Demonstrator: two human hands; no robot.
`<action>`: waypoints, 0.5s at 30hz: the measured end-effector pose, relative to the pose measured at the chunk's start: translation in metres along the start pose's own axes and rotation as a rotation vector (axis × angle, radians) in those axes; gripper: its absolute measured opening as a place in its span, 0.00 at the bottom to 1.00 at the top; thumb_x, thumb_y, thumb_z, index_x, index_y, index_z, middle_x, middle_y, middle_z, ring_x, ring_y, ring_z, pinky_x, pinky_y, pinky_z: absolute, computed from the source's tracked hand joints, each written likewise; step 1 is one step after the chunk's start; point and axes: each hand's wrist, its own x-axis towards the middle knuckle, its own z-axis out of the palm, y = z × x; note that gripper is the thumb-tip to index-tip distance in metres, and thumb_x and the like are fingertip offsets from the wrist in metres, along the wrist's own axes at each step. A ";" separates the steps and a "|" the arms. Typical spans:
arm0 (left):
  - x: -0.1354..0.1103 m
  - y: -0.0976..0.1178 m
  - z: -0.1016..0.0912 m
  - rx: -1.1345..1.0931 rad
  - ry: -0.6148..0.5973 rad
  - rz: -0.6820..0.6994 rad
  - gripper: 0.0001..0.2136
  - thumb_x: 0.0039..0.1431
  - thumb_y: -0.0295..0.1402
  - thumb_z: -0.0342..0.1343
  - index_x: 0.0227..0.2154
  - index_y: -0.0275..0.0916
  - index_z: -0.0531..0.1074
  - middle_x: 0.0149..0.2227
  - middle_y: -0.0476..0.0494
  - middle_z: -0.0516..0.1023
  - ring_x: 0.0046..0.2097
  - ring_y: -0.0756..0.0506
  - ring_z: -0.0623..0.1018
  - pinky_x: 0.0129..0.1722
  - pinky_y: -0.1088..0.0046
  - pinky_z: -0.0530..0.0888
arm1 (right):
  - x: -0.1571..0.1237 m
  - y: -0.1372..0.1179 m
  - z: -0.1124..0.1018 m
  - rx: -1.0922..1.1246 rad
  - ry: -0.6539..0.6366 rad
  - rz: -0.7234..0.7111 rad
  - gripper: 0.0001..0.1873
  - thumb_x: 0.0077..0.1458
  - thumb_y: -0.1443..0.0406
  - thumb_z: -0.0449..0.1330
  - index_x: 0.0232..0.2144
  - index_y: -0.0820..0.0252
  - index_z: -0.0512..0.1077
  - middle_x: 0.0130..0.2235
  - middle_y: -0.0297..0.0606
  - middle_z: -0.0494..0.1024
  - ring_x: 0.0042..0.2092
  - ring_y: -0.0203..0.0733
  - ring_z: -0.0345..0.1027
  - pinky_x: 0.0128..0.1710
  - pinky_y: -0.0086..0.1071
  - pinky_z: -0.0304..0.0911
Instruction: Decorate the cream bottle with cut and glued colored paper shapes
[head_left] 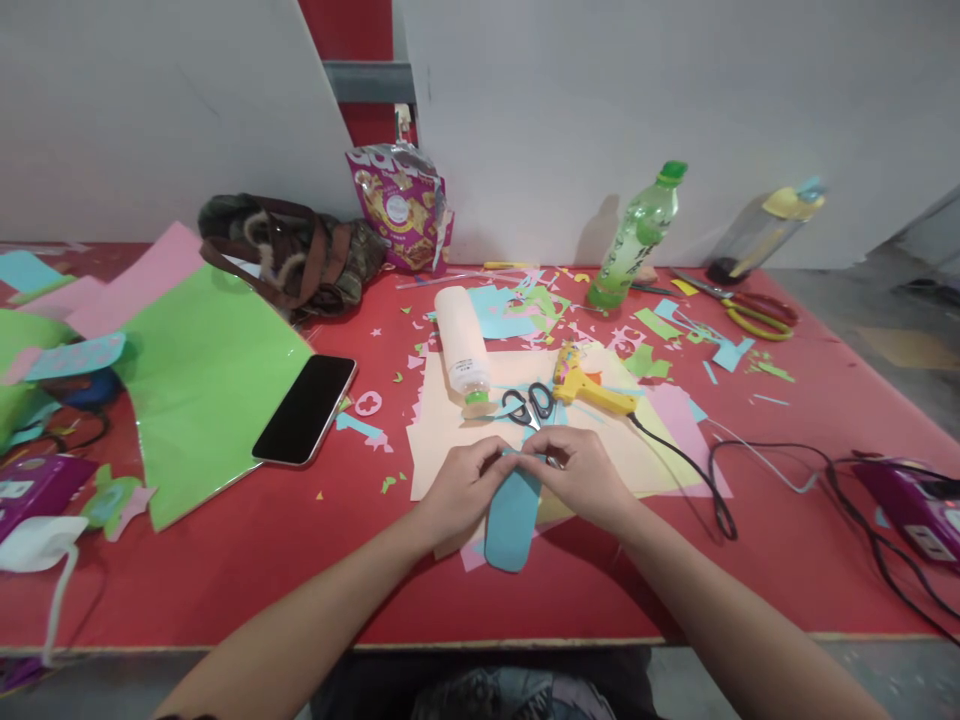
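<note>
Both hands meet at the top end of a blue paper strip with rounded corners. My left hand pinches its upper left edge between thumb and fingers. From the other side my right hand pinches the same end, fingertips almost touching the left ones. The strip's lower part hangs toward me over peach paper sheets. Just beyond the hands lie black-handled scissors, their blades partly hidden by my right hand. A yellow glue gun and a white glue bottle with a green cap lie near them.
A phone rests on a green sheet at left. Paper scraps litter the red table. Behind stand a bag, a snack packet and a green bottle. Black cables run right to a purple power strip.
</note>
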 end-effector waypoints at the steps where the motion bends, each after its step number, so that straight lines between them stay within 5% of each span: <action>1: 0.000 0.000 0.000 0.017 0.004 0.012 0.14 0.55 0.40 0.43 0.24 0.36 0.66 0.22 0.51 0.66 0.27 0.51 0.66 0.27 0.78 0.63 | 0.000 0.000 0.000 0.001 0.000 -0.002 0.08 0.44 0.65 0.58 0.17 0.61 0.69 0.18 0.32 0.70 0.19 0.30 0.55 0.18 0.24 0.53; 15: -0.003 -0.002 0.002 0.017 0.192 0.038 0.14 0.55 0.38 0.44 0.23 0.35 0.67 0.21 0.49 0.68 0.25 0.51 0.67 0.24 0.78 0.64 | 0.000 0.003 -0.002 0.156 0.000 0.066 0.08 0.44 0.64 0.56 0.19 0.62 0.69 0.19 0.33 0.70 0.21 0.32 0.61 0.19 0.25 0.57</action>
